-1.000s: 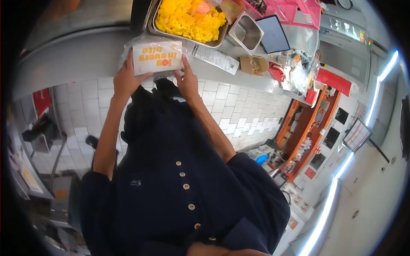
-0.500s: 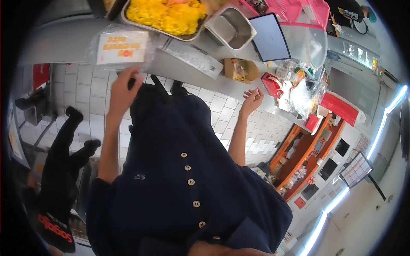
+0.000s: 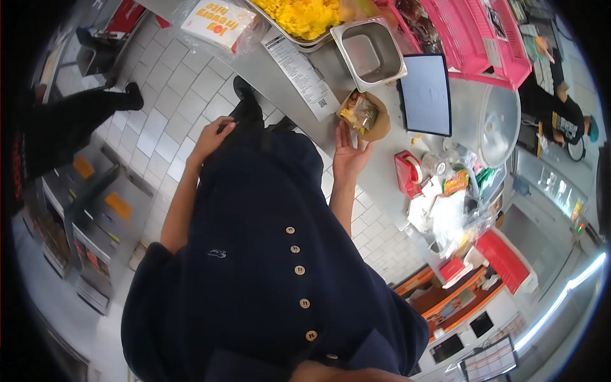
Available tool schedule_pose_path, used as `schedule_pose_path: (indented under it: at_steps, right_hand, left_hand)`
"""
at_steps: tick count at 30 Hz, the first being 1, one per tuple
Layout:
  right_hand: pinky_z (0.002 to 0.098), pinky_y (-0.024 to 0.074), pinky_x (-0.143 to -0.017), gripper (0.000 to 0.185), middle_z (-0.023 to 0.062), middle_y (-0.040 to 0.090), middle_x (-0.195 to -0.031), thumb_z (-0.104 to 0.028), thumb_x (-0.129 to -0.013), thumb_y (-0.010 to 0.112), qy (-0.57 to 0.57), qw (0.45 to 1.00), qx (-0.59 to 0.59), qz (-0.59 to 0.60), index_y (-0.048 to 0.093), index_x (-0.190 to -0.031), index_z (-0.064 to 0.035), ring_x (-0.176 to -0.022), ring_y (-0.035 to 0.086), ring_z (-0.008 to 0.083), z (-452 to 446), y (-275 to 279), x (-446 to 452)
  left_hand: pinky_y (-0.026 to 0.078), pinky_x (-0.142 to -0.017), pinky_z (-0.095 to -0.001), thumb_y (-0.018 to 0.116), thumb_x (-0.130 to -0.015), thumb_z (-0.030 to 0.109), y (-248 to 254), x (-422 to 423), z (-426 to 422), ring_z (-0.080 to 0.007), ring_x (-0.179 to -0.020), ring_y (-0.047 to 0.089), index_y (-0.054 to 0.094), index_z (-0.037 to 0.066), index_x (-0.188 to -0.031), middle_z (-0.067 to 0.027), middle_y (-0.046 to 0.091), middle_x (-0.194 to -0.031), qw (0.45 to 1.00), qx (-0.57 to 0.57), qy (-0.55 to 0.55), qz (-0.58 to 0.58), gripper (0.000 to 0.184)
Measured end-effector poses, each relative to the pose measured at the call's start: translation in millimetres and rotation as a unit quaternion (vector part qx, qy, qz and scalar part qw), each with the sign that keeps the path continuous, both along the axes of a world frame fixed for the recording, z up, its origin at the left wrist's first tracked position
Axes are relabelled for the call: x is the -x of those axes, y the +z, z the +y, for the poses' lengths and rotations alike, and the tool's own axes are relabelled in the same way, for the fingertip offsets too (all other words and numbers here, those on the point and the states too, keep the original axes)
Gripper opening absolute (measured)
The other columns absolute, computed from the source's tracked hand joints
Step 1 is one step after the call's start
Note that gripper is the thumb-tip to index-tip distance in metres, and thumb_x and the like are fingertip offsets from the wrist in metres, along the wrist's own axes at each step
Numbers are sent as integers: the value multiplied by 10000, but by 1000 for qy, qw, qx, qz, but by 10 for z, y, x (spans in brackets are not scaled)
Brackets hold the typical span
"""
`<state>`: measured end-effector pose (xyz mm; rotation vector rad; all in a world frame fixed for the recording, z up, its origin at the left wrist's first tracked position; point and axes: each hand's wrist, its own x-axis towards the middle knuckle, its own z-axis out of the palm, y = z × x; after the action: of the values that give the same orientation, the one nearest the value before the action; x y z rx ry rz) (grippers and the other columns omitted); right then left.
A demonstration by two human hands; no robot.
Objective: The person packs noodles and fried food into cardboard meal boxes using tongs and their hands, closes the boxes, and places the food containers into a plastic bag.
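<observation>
My right hand (image 3: 351, 155) is open, palm up, fingers stretched toward a brown paper food box (image 3: 381, 126). Its fingertips are at the near side of the box; whether they touch it I cannot tell. Inside the box lie yellow food and a small clear packet (image 3: 363, 114). Away from the counter, my left hand (image 3: 213, 136) hangs beside my dark trousers, loosely bent and holding nothing visible. A long printed receipt (image 3: 298, 77) lies on the counter left of the box.
Along the steel counter (image 3: 270, 76) are a plastic-wrapped white carton (image 3: 215, 24), a tray of yellow food (image 3: 299, 16), a steel pan (image 3: 369, 56), a tablet (image 3: 426, 95), pink baskets (image 3: 468, 32) and a red tape dispenser (image 3: 405, 173). Other people stand at left and far right.
My right hand has moved up to the paper box and opened out. My left hand has drawn back from the wrapped carton to beside my leg. The view has turned.
</observation>
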<state>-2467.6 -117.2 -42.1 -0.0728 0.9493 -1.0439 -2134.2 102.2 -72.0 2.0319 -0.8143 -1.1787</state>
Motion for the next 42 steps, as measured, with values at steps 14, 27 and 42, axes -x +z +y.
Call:
schedule_pose_path:
  at_steps: [14,27,42]
  right_hand:
    - [358,580,-719,611,173,678,-1113,-547,-1079,334,186,926,73,319,350,-1471,-79,-908,710,272,-62,244,460]
    - [314,531,-712,139,90,735,-874,-145,-936,692,394,731,185,525,716,-1015,-33,-760,667,170,1405,208,690]
    - [286,496,-672,278,67,668,-720,-257,-988,669,-26,569,317,758,707,-945,16,-682,626,120,-1431,642,3790]
  left_hand:
    - [572,-737,-326,617,-991,339,-1035,361,1468,-180,-770,721,721,53,-1011,-103,736,-845,978,-55,187,-70,305]
    - [512,-674,-301,614,-995,329,-1810,412,1722,-182,-859,710,647,104,-1204,-97,720,-998,942,-61,233,236,309]
    - [520,-683,-356,604,-982,371,-1645,1018,1269,-207,-858,702,614,111,-1203,-96,703,-993,951,-87,233,182,341]
